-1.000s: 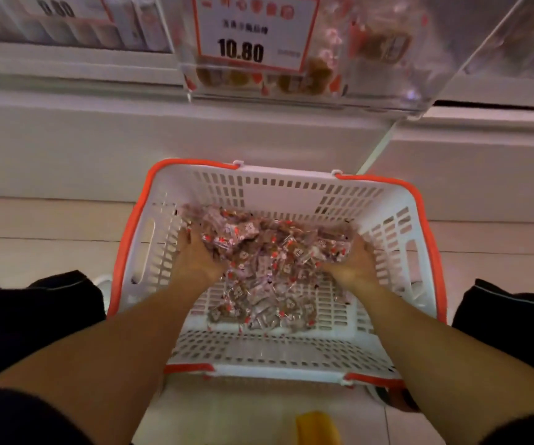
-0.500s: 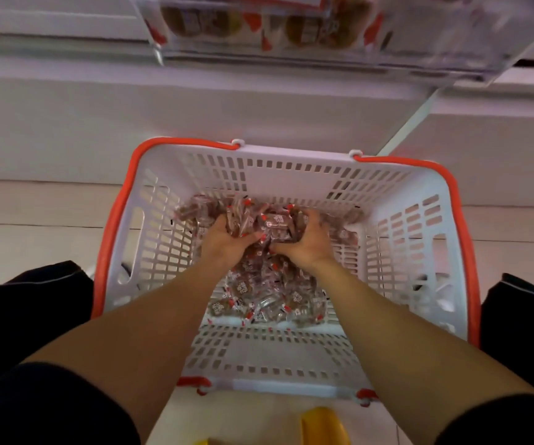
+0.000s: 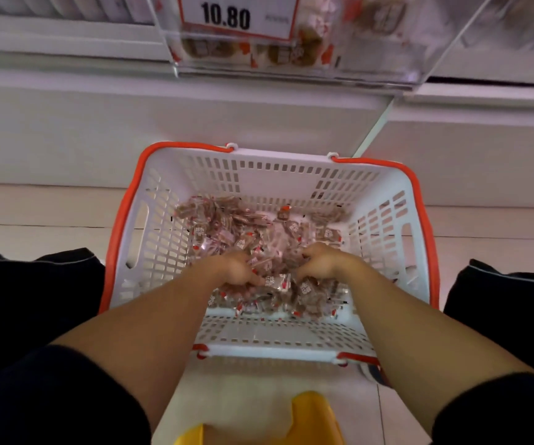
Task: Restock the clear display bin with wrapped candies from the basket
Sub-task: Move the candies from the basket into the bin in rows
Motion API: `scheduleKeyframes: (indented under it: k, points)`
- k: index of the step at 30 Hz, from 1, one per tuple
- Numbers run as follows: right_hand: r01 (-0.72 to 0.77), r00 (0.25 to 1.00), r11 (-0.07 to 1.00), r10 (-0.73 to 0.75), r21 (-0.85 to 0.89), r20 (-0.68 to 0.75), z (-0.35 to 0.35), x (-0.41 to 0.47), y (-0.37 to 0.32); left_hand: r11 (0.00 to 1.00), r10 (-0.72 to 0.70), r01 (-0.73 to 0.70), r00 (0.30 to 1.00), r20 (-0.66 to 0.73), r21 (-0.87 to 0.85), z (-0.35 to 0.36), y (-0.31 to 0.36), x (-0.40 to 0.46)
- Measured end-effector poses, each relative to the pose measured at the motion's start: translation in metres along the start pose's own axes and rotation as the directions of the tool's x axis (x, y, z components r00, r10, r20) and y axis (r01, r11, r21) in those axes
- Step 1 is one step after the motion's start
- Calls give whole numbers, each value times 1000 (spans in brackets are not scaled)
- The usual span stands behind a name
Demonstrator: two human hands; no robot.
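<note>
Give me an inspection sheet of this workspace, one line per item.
Surface: pale floor, basket standing on it.
Job's things: white basket with orange rim, holding a heap of wrapped candies; clear display bin above, a few candies inside.
Clutter: yellow object at near edge, unidentified.
Grippers: left hand and right hand curled into the heap, gathering candies.
Cables: nothing seen.
Surroundings: white shelf front; price tag reading 10.80.

The wrapped candies [image 3: 259, 239] are heaped in the basket [image 3: 387, 226], which is set on the floor [image 3: 34, 207]; the display bin [image 3: 371, 43] is mounted beyond its far side.
</note>
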State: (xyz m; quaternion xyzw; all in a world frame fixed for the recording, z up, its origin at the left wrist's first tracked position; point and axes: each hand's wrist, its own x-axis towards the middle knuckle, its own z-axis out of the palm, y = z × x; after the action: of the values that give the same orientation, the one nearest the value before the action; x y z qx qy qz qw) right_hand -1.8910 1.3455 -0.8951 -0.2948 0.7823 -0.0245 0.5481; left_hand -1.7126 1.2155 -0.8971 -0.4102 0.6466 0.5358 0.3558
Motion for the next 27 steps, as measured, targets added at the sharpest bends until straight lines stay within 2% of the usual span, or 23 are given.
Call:
scheduleKeyframes:
  k: [3, 7, 11, 15, 19, 23, 27]
  points:
    - [2, 999, 999, 0, 45, -34, 0, -13, 7, 995, 34, -31, 999, 25, -97, 8, -7, -11]
    - [16, 996, 970, 5, 243, -85, -12, -27, 5, 998, 57, -57, 992, -116, 0, 8, -13, -25]
    - [55, 993, 942, -18, 330, -113, -25, -43, -4, 990, 103, -116, 983, -151, -82, 6, -14, -39]
    - [102, 993, 912, -70, 398, -94, -31, -60, -19, 955, 153, -181, 979, -132, -235, 6, -5, -54]
    - [168, 982, 816, -189, 553, -19, -43, -86, -37, 894, 243, -238, 969, -35, -380, 4, 8, -73]
    - [312, 940, 804, -340, 507, -40, -75, -123, -62, 829, 374, -308, 926, 53, -467, -19, 41, -107]
    - [430, 890, 812, -455, 395, -35, -116, -169, -90, 853, 422, -343, 897, 133, -393, -59, 83, -170]
